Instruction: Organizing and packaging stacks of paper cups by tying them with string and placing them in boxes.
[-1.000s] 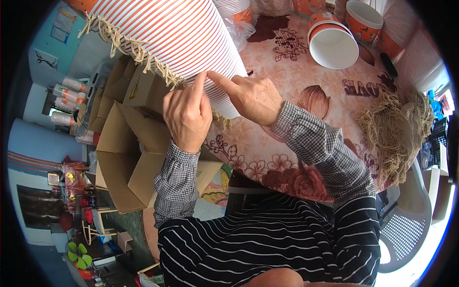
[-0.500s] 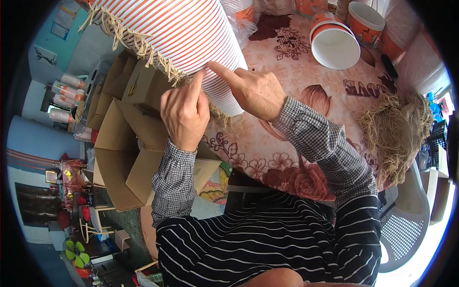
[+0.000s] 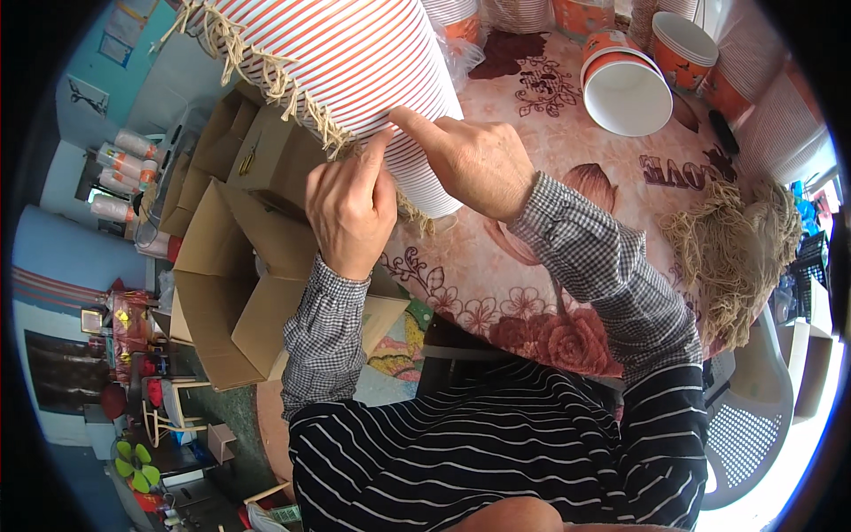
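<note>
A long stack of nested paper buckets (image 3: 355, 62), white-rimmed with orange bands, slants across the upper left. Knotted twine ends (image 3: 288, 93) stick out in a row along its left side. At the stack's lower part my left hand (image 3: 350, 208) has its index finger stretched to the rims and its other fingers curled in. From the right, my right hand (image 3: 479, 164) reaches the same spot, its index fingertip touching the rims close to the left one. Both hands are mostly closed. Whatever lies beneath their fingers is hidden.
Loose twine (image 3: 731, 248) lies heaped on the right of the flowered tablecloth (image 3: 532, 239). Several more paper buckets (image 3: 629, 93) stand at the back right. Open cardboard boxes (image 3: 213, 293) are at the left, beside the table. A grey plastic chair (image 3: 753, 417) is at the lower right.
Both hands have shifted slightly to the right, along with the bucket stack in the view. Their fingertips stay together at the rims.
</note>
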A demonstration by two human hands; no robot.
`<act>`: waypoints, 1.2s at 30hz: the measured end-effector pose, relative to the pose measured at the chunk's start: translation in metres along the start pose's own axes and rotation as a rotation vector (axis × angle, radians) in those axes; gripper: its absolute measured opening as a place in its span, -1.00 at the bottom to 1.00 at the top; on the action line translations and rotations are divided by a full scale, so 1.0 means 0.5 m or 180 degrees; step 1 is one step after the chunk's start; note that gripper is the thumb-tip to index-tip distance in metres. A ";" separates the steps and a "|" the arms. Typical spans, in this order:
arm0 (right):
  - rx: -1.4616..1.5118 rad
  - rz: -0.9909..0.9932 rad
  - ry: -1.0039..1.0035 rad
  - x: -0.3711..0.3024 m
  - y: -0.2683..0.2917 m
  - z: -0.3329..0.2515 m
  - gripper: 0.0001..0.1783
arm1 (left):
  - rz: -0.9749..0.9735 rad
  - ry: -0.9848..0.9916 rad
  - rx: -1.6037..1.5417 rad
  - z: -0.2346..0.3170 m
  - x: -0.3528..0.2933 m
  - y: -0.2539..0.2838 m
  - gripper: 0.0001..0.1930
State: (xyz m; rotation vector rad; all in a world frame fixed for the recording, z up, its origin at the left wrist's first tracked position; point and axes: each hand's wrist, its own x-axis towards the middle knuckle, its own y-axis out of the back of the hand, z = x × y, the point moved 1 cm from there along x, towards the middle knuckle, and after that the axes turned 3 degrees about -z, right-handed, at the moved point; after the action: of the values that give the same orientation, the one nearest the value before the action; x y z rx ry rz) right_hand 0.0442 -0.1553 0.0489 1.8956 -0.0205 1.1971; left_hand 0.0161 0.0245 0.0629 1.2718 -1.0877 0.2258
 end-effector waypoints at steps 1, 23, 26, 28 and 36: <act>-0.0003 0.0000 0.0004 -0.001 -0.002 0.001 -0.39 | 0.0005 0.0001 0.0000 0.001 0.001 0.000 -0.58; 0.0612 -0.0247 -0.0600 -0.009 -0.005 0.003 -0.44 | 0.0060 0.0084 -0.0274 0.003 0.030 0.024 -0.62; 0.0563 -0.0220 -0.0579 -0.010 -0.009 0.006 -0.44 | 0.0049 0.0038 -0.0173 0.002 0.033 0.024 -0.62; 0.0508 -0.0204 -0.0562 -0.010 -0.011 0.008 -0.44 | 0.0061 0.0023 -0.0147 0.000 0.033 0.023 -0.63; 0.0412 -0.0115 -0.0457 -0.012 -0.015 0.011 -0.45 | 0.0130 0.0028 -0.0011 -0.009 0.040 0.035 -0.63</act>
State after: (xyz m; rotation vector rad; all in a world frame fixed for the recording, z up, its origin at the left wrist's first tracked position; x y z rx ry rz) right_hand 0.0484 -0.1567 0.0388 2.0835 0.0138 1.0582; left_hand 0.0170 0.0263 0.0895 1.2453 -1.1069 0.2601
